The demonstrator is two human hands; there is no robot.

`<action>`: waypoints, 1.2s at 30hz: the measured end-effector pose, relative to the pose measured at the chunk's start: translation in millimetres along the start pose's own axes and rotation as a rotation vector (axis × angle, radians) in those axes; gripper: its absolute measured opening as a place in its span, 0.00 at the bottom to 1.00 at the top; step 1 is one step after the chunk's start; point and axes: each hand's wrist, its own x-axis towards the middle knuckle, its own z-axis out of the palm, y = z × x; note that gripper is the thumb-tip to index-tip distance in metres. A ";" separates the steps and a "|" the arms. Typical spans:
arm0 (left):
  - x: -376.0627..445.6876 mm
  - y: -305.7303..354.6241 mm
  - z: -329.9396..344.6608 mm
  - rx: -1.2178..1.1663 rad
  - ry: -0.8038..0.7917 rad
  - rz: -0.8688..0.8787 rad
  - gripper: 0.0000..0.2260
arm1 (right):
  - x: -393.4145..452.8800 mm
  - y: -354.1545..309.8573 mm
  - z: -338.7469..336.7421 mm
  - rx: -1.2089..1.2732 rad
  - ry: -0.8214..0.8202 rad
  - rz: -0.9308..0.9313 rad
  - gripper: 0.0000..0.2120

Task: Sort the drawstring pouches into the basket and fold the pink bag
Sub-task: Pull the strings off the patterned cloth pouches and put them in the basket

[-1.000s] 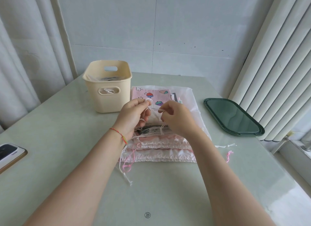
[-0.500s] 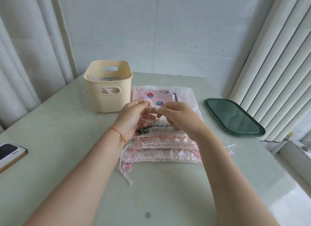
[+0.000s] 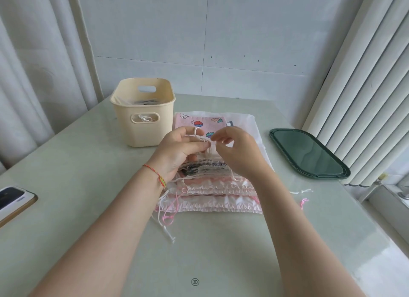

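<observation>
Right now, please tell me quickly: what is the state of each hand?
Left hand: curled, holding a white drawstring looped over one finger.
Right hand: fingers curled, pinching the same drawstring above the pouches.

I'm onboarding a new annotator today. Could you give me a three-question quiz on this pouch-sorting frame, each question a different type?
1. True or false: the basket stands to the right of the pouch stack.
2. Multiple choice: the white cord is looped over a finger of
A. the left hand
B. the right hand
C. neither hand
3. Fill in: near the table's left edge lies a ____.

Key
1. False; it stands to the stack's left, farther back.
2. A
3. Phone
</observation>
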 end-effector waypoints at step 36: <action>4.7 -15.5 2.1 0.215 0.085 0.221 0.05 | 2.9 7.3 11.3 0.126 -0.037 0.163 0.06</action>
